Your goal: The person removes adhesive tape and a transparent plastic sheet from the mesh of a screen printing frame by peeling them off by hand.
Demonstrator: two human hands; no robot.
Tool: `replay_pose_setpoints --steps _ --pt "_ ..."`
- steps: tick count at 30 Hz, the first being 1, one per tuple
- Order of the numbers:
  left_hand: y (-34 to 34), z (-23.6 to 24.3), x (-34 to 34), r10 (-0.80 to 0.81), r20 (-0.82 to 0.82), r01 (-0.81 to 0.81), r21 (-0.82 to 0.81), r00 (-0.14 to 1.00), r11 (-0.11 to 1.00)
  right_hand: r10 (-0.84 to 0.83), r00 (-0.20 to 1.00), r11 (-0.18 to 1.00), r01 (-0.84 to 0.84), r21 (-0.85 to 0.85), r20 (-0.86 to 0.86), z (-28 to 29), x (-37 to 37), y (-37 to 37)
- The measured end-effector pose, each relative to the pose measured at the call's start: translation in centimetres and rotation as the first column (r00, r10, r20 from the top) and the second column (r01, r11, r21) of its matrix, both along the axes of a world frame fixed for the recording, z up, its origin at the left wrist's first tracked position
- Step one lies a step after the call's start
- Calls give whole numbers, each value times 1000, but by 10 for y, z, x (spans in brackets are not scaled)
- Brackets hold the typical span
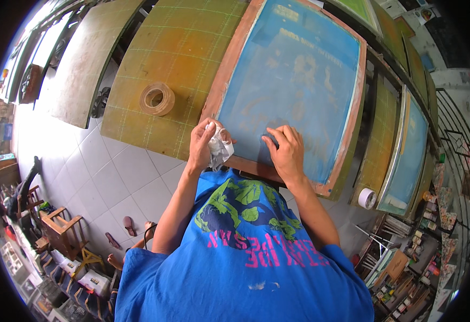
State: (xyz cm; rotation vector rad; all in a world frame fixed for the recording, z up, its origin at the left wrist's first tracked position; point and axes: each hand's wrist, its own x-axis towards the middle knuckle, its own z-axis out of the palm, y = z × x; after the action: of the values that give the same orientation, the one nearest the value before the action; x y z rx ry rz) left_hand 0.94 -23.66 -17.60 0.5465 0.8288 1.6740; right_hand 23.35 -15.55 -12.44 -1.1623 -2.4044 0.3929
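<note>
In front of me lies a screen-printing frame with a reddish wooden border point(238, 40) and a blue mesh point(278, 80) that carries faint pale shapes. My left hand point(200, 144) is closed on a crumpled white cloth or paper point(220, 146) at the frame's near left corner. Over the near part of the mesh is my right hand point(287, 153), its fingers bent and apart with nothing in them. Whether its fingertips touch the mesh I cannot tell. A roll of brown tape point(157, 99) rests on the board left of the frame.
Olive boards with grid lines point(192, 51) stand in a row on both sides. To the right are another blue screen point(409, 153) and a white tape roll point(367, 198). A wooden chair point(63, 228) and sandals point(130, 226) are on the tiled floor at the left. Shelves of supplies fill the lower right.
</note>
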Motion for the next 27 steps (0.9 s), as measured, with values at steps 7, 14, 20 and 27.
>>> replay_pose_setpoints --steps 7,14,20,27 --pt "0 5 -1 -26 -12 26 -14 1000 1000 -28 999 996 24 83 46 -9 -9 -6" --pt "0 1 0 -9 -20 9 0 1000 1000 -48 966 988 8 154 254 -15 -18 -7" --pt "1 -3 1 36 -25 -36 8 999 999 91 972 982 -124 143 214 -15 -8 -2" --pt "0 0 6 90 -64 -91 -14 994 996 218 948 964 -246 99 232 -9 1 -3"
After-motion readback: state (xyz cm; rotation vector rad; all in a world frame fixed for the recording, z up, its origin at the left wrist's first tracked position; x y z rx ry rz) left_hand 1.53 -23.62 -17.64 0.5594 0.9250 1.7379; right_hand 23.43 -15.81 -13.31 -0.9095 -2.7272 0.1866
